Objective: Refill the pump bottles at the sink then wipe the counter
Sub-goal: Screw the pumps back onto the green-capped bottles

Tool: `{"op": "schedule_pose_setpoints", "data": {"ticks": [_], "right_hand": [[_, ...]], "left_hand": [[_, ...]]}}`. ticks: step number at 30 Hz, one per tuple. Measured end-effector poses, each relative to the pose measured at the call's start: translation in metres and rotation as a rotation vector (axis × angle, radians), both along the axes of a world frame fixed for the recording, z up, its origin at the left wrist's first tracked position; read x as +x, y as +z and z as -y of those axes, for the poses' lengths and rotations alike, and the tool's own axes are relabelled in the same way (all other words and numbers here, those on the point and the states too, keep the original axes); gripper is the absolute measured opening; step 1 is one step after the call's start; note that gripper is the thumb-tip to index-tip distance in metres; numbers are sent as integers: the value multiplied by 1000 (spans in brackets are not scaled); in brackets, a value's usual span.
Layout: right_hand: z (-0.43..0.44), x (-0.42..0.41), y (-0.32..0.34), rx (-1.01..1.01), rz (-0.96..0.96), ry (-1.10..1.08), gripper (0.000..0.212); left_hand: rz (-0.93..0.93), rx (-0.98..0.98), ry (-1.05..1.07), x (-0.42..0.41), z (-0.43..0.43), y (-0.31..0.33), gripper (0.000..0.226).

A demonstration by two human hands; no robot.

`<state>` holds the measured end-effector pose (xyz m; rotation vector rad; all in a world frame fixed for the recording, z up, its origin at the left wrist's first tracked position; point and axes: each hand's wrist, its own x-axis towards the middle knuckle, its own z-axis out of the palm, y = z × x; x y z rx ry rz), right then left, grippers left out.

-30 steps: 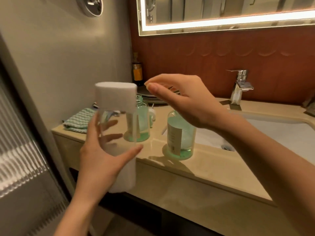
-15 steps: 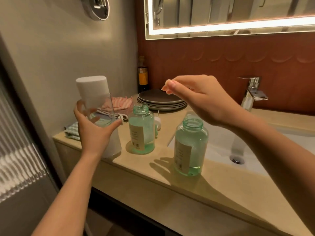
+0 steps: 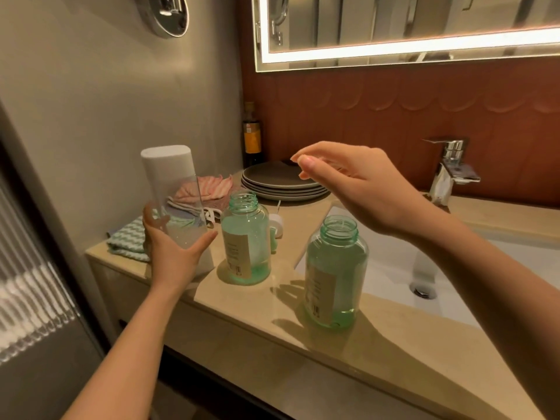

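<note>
Where the near bottle (image 3: 336, 274) stands: lower centre of the frame, on the bench (image 3: 394, 353) just beside the sink (image 3: 394, 268), probably so that any spill runs into the basin.
Far bottle (image 3: 245, 241): centre of the frame, up and left of the first and apart from it. A white pump head (image 3: 277, 222) lies just behind it.
Axis: both bottles are upright with the long axis vertical. Their open threaded necks point up, ready to take liquid, and the paper labels face the lower left. Each holds only a shallow green pool at the bottom.
Refill container (image 3: 178, 207): left of centre, clear, with a white cap (image 3: 165, 153) on top. Its long axis is near vertical, leaning slightly to the upper left. Whether its base touches the bench I cannot tell.
Left hand (image 3: 172, 253): fingers and thumb are wrapped round the container's lower half, steadying it, I'd judge, for uncapping.
Right hand (image 3: 357, 189): hovers above the near bottle, fingers loosely extended toward the thumb, with nothing seen between them. It looks well placed to reach the cap.
Behind: stacked plates (image 3: 281, 183) at centre, folded cloths (image 3: 127, 237) at left, the tap (image 3: 448, 168) at right.
</note>
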<state>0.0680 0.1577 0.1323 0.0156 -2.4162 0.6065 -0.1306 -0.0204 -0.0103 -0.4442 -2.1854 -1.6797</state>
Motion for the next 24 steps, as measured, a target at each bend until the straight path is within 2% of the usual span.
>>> {"op": "schedule_pose_setpoints", "data": {"ticks": [4, 6, 9, 12, 14, 16, 19, 22, 24], "right_hand": [[2, 12, -3, -31, 34, -30, 46], [1, 19, -6, -50, 37, -43, 55], [-1, 30, -11, -77, 91, -77, 76], [-4, 40, -19, -142, 171, -99, 95], [-8, 45, -25, -175, 229, -125, 102], [-11, 48, -32, -194, 300, -157, 107], [-15, 49, -44, -239, 380, -182, 104], [-13, 46, -56, -206, 385, -175, 77], [-13, 42, -61, -177, 368, -194, 70]], "left_hand": [[150, -37, 13, 19, 6, -9, 115], [163, -26, 9, 35, 8, -11, 112], [98, 50, 34, 61, 8, -15, 98], [-67, 166, 53, 89, 3, -20, 81], [-147, 193, -18, 113, -5, -20, 80], [-161, 135, -166, 136, -15, -19, 80], [-123, -8, -419, 163, -32, -17, 91], [-71, -60, -501, 174, -45, -15, 101], [-32, -73, -524, 171, -52, -14, 106]]}}
